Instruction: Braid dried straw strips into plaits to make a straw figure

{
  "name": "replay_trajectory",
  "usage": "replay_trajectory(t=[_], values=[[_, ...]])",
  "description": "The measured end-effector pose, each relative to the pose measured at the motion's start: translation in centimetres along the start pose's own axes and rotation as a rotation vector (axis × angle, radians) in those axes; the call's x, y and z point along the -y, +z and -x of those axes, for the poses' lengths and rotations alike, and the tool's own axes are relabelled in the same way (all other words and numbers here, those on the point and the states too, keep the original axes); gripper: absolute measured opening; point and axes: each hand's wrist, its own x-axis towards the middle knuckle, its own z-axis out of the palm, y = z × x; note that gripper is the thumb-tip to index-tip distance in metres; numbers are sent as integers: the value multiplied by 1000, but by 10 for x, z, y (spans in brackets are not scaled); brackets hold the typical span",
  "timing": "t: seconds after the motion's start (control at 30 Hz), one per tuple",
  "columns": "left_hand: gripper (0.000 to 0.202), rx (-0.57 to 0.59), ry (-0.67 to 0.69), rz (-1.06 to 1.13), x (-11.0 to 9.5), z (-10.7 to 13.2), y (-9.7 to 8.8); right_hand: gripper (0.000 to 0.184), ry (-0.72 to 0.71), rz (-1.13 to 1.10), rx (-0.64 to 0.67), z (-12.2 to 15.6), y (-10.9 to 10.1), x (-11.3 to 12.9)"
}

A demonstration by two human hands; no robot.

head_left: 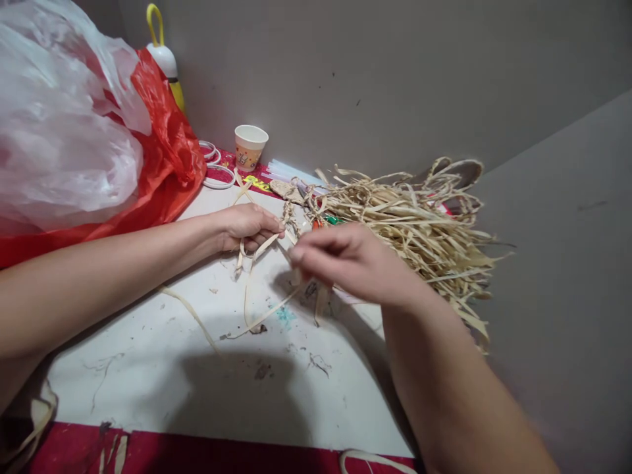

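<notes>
Crimson cloth [74, 449]: shows along the near edge, under the surface.
White, flat surface [345, 401]: turquoise-stained, scattered with fibre scraps, partly shadowed.
Right hand [340, 260]: slightly blurred, fingers curled nearly together; whether they grip the narrow, pale straw strip [279, 305] trailing below, I cannot tell.
Left hand [247, 227]: fingers closed on the near end of a tan, knotted straw braid [289, 214], which lies toward the surface's far side.
Braiding step: probably working strips into the braid.
Next strip move: seems to call for steady left fingers and a snug right-hand pull.
Dry, tan straw heap [424, 224]: beyond the right hand.
Printed paper cup [251, 148]: upright, far side.
Room: plain grey wall [370, 79] behind.
</notes>
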Motion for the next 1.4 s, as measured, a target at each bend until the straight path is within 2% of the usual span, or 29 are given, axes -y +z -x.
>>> replay_trajectory(t=[0.07, 0.1, 0.13, 0.17, 0.3, 0.47, 0.67, 0.83, 0.93, 1.07, 1.27, 1.4], values=[[26, 18, -11, 3, 0, 0, -1, 26, 86, -161, -364, -2, -13, -11], [25, 26, -17, -1, 0, 0, -2, 24, 133, -235, -480, -5, -18, -18], [23, 31, -23, -8, -1, 0, -2, 23, 179, -289, -551, -8, -20, -25], [22, 37, -26, -14, -1, -1, -3, 20, 225, -327, -566, -11, -20, -31], [23, 71, -18, -9, 0, -1, -4, 16, 313, -379, -459, -27, -2, -44], [24, 112, 28, -79, -1, 3, -2, 25, 432, -474, -240, -37, 21, -42], [21, 126, 30, -176, -1, 6, -1, 28, 485, -528, -177, -40, 17, -47], [24, 125, 84, -263, -2, 6, -2, 31, 507, -806, -46, -39, 12, -52], [20, 86, 134, -407, -2, 7, -2, 29, 501, -880, -34, -40, 12, -57], [14, 68, 202, -569, -1, 8, -4, 17, 493, -856, -98, -42, 16, -58], [13, 37, 277, -724, -1, 7, -4, 32, 588, -1032, -3, -43, 17, -54], [13, 39, 289, -786, -1, 11, -1, 24, 570, -963, -79, -43, 19, -55]])
